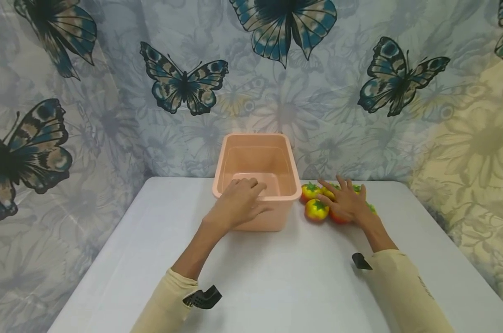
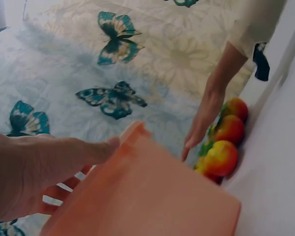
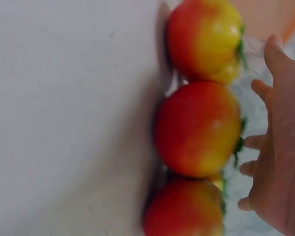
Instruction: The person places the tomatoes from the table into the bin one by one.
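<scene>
A peach-coloured plastic bin (image 1: 255, 217) stands at the back middle of the white table. My left hand (image 1: 240, 199) is over its near rim, with slightly bent fingers above the opening. In the left wrist view the thumb (image 2: 101, 150) lies close along the rim; contact is unclear. Right of the bin sit several red-and-yellow tomatoes (image 1: 316, 210) with green leafy tops, in a close group. My right hand (image 1: 346, 201) spreads its fingers over the group and hides part of it. In the right wrist view this hand (image 3: 285, 142) is beside the tops, holding nothing.
The white table (image 1: 276, 277) has its back edge against a cloth (image 1: 284, 101) printed with butterflies, which also hangs at both sides. Cream sleeves (image 1: 405, 291) cover both forearms, and a black strap end (image 1: 203, 297) sticks out at the left wrist.
</scene>
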A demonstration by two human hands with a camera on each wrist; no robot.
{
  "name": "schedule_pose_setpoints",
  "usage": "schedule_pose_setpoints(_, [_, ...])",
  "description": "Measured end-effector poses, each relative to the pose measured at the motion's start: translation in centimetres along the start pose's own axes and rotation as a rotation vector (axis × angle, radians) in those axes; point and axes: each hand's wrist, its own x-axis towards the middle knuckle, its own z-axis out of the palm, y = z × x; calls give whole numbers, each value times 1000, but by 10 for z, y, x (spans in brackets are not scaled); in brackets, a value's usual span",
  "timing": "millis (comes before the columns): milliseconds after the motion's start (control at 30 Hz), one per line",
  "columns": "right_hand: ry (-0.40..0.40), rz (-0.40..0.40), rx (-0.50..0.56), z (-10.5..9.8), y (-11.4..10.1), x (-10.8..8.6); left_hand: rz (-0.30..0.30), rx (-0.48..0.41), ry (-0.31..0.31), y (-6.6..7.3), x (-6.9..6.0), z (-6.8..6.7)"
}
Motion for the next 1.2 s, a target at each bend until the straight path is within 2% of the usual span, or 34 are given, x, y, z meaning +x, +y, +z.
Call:
schedule_pose_setpoints(133, [26, -11, -10, -15, 2, -5, -107, -42, 22, -21, -6, -12])
schedule_pose_setpoints(233, [43, -22, -16, -26, 8, -11, -177, -54, 16, -37, -11, -18])
schedule_pose_setpoints(367, [41, -25, -34, -34, 18, -19, -246, -100, -42, -53, -16, -17])
schedule_pose_setpoints(467, [25, -26, -38, -39, 24, -25, -273, -127, -88, -59, -18, -11])
schedule_pose_setpoints(667, [8, -22, -38, -44, 32, -33, -340, -201, -155, -65, -25, -1])
schedule_pose_setpoints(900, [-2, 7, -27, -50, 41, -39, -407, -234, -199, -61, -26, -4])
schedule_pose_setpoints(1100, [-40, 29, 25, -51, 51, -48, -462, -225, -195, -56, -26, -4])
schedule_pose_setpoints(1200, [-43, 33, 19, -51, 56, -53, -472, -233, -197, -54, -28, -3])
